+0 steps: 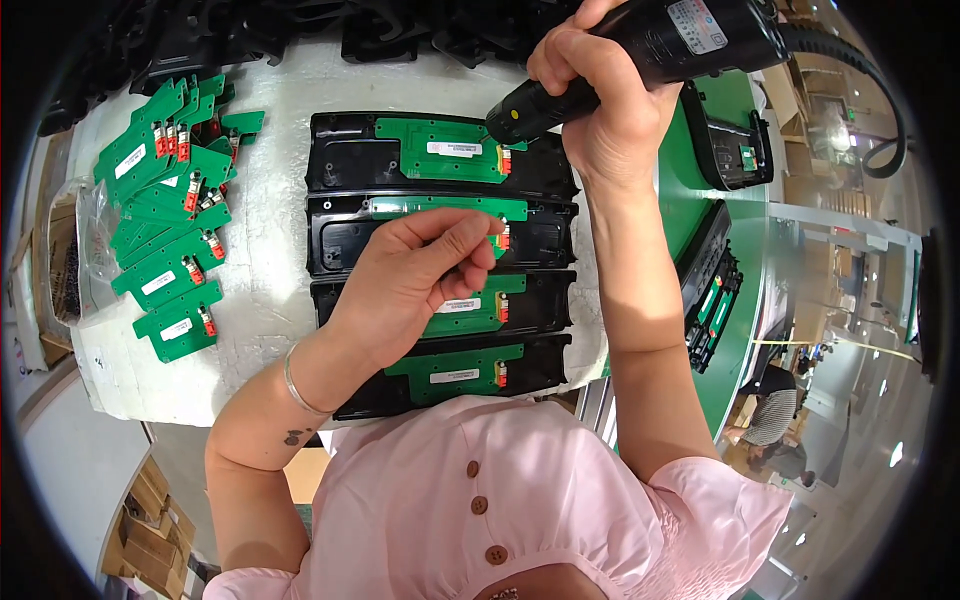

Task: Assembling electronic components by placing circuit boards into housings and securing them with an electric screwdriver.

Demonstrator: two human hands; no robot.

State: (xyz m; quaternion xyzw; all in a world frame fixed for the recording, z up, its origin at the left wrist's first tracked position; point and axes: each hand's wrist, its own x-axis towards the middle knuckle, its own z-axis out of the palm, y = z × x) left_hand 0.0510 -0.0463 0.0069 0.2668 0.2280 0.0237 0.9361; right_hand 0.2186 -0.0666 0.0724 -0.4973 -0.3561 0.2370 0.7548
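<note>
Several black plastic panels (345,165) lie in a column before me, each with a green circuit board (410,155) on it. The boards carry white labels and a red-and-white connector at the right. My right hand (620,110) is wrapped round a black electric screwdriver (655,45), its nose pointing down-left over the right end of the farthest board. Above the second and third panels, my left hand (410,270) has thumb and fingertips pinched together. Whatever they hold, if anything, is too small to make out. This hand partly covers the boards below it.
Loose green circuit boards (165,265) are piled on the left of the white surface (270,300), beside a clear plastic bag (95,240). Black plastic parts (200,40) line the back. Right, a green table (735,95) bears a black housing (725,150) and stacked panels (712,290).
</note>
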